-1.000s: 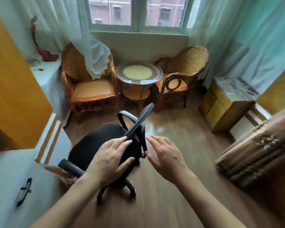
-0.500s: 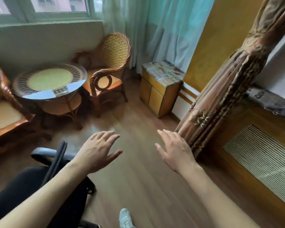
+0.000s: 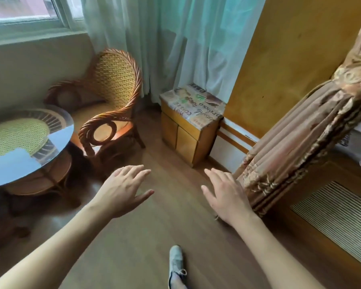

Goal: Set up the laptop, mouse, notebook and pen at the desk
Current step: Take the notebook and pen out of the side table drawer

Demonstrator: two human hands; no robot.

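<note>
No laptop, mouse, notebook, pen or desk shows in the head view. My left hand (image 3: 124,189) hovers over the wooden floor at centre, palm down, fingers spread, holding nothing. My right hand (image 3: 225,196) hovers beside it to the right, also flat and empty, close to the folded brown drape (image 3: 296,147). My grey shoe (image 3: 176,265) stands on the floor below both hands.
A wicker armchair (image 3: 113,97) and a round glass-topped table (image 3: 27,140) stand at the left. A small wooden cabinet (image 3: 188,130) with a printed cover sits against the yellow wall under pale curtains. A slatted wooden panel (image 3: 331,222) is at the right.
The view has swung right, away from the black office chair, which is now out of sight. Both hands left the chair back and stay empty and spread over the floor.
</note>
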